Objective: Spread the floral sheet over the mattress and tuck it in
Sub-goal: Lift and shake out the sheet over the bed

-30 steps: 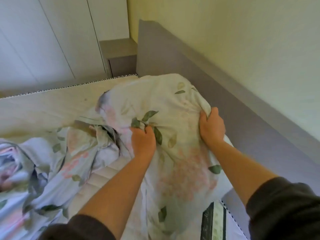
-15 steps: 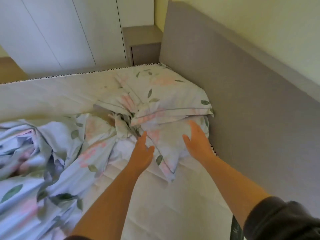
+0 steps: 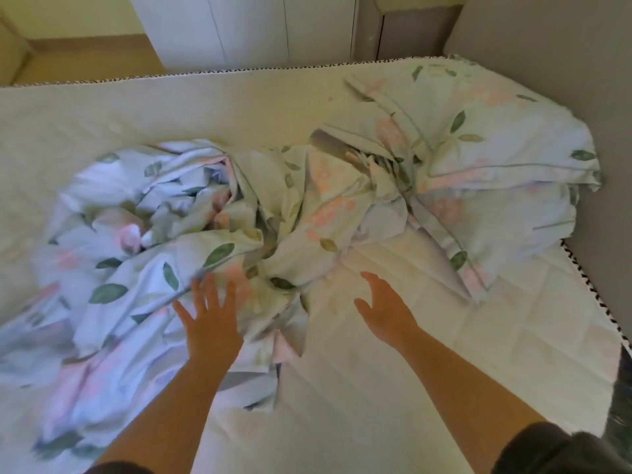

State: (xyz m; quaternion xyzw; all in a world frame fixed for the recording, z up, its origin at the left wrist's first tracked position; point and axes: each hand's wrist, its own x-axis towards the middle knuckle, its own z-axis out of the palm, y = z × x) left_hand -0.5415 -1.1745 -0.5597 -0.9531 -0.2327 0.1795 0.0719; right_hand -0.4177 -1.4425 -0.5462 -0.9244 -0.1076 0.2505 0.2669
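Observation:
The floral sheet (image 3: 212, 227), pale with green leaves and pink flowers, lies crumpled in a heap across the middle and left of the bare cream mattress (image 3: 444, 336). A floral pillow (image 3: 485, 155) rests at the far right corner against the headboard. My left hand (image 3: 210, 323) hovers over the near edge of the sheet, fingers spread, holding nothing. My right hand (image 3: 386, 311) is open above bare mattress, just right of the sheet's folds.
A grey headboard (image 3: 547, 39) runs along the right side. A grey bedside cabinet (image 3: 407, 29) and white wardrobe doors (image 3: 246, 29) stand beyond the far edge of the mattress. Wooden floor (image 3: 85, 59) shows at the top left.
Both hands let go of the floral pillow, which now lies at the far right corner. They drew back and swung left toward the crumpled sheet, and the view turned left.

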